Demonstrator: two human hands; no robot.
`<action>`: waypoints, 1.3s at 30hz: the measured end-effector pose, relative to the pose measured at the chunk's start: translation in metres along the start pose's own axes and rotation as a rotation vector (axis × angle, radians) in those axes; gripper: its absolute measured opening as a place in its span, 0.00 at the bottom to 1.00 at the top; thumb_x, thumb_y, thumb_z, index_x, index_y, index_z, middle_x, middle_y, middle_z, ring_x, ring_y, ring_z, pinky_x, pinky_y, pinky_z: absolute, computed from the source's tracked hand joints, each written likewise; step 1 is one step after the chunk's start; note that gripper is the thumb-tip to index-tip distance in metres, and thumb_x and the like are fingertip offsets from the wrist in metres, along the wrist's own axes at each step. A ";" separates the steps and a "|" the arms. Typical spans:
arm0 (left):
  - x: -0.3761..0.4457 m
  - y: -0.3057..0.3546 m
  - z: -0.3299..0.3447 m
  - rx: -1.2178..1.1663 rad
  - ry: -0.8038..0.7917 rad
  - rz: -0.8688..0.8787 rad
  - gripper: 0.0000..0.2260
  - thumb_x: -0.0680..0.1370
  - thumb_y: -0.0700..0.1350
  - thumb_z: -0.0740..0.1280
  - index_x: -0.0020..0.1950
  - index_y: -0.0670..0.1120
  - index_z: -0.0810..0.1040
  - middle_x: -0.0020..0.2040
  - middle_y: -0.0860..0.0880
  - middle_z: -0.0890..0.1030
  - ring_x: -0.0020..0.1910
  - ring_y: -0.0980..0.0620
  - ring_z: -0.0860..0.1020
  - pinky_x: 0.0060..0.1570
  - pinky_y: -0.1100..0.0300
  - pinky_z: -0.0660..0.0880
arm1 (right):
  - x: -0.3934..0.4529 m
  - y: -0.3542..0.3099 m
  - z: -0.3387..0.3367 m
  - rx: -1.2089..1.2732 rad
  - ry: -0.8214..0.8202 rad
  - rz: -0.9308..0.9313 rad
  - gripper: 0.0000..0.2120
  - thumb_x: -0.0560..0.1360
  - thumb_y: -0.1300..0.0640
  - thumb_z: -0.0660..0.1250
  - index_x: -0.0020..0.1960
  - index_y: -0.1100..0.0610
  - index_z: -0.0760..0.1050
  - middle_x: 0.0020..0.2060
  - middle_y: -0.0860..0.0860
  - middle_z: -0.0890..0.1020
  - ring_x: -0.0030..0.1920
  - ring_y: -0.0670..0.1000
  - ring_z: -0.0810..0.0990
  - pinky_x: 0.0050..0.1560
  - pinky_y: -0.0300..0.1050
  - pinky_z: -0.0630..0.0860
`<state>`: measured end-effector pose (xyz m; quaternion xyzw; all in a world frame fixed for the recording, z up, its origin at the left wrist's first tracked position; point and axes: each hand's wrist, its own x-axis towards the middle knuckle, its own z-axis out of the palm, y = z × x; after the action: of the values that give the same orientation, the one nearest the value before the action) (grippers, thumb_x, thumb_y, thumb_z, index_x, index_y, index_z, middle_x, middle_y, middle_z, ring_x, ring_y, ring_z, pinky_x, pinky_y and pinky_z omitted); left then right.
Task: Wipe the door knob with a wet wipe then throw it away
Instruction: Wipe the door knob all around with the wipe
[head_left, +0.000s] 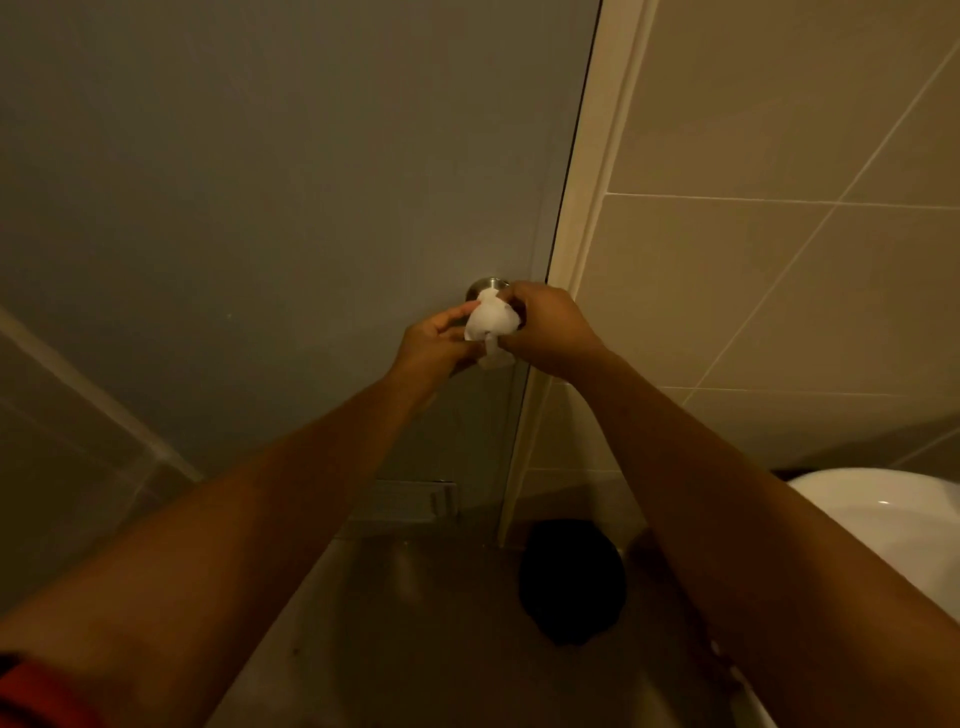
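A round metal door knob (487, 286) sits on the grey door (291, 208) near its right edge. A crumpled white wet wipe (490, 320) covers the knob's front, so only the upper rim of the knob shows. My right hand (550, 332) is closed on the wipe from the right. Reaching in from the lower left, my left hand (434, 345) pinches the wipe's left edge and its hanging tail with its fingertips.
A pale door frame (576, 260) runs beside the door, with beige tiled wall (779, 260) to the right. A dark round bin (571, 587) stands on the floor below. A white basin (883, 514) juts in at the lower right. A vent (410, 501) is low on the door.
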<state>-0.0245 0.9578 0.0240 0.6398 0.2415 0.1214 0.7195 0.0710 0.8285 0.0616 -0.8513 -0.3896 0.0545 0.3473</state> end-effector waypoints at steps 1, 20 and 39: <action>0.001 0.001 0.000 0.037 -0.001 0.028 0.26 0.72 0.30 0.70 0.68 0.44 0.74 0.63 0.40 0.80 0.61 0.43 0.79 0.51 0.57 0.81 | -0.001 0.003 0.003 0.037 0.005 0.028 0.18 0.70 0.58 0.74 0.58 0.58 0.77 0.53 0.55 0.81 0.50 0.51 0.78 0.47 0.41 0.76; -0.004 0.011 0.004 0.024 0.112 -0.063 0.18 0.77 0.48 0.69 0.64 0.42 0.78 0.60 0.40 0.81 0.56 0.44 0.81 0.56 0.50 0.80 | -0.006 0.018 0.015 0.617 0.036 0.395 0.21 0.77 0.47 0.66 0.57 0.66 0.80 0.49 0.59 0.84 0.49 0.57 0.84 0.49 0.48 0.82; -0.020 0.010 -0.006 0.243 0.181 0.083 0.14 0.70 0.40 0.75 0.56 0.41 0.82 0.50 0.41 0.85 0.44 0.46 0.84 0.44 0.56 0.82 | -0.030 0.023 0.012 0.624 0.130 0.381 0.10 0.74 0.58 0.72 0.50 0.64 0.82 0.42 0.54 0.82 0.42 0.53 0.82 0.42 0.46 0.84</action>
<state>-0.0430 0.9551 0.0375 0.7180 0.2918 0.1780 0.6063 0.0600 0.8032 0.0330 -0.7635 -0.1658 0.1803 0.5975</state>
